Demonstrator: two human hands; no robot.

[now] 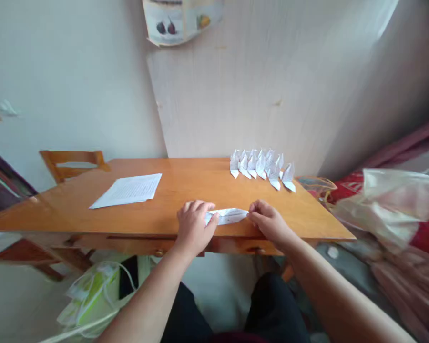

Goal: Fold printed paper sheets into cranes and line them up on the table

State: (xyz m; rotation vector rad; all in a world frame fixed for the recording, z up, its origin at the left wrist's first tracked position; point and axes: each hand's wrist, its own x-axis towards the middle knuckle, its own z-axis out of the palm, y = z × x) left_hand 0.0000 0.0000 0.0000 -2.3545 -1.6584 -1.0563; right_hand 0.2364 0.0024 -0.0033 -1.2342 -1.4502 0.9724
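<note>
A long, narrow piece of folded printed paper lies near the front edge of the wooden table. My left hand grips its left end, thumb on top and fingers curled behind. At the opposite end, my right hand pinches the pointed right tip between thumb and fingers. Beyond my right hand stand several folded paper figures in a cluster, upright with pointed tops. To the left, a stack of printed sheets lies flat.
The wooden table meets a pale wall at the back. A wooden chair stands behind its left side. Bags and cloth crowd the right side. A plastic bag sits on the floor at lower left. Drawer knobs face me.
</note>
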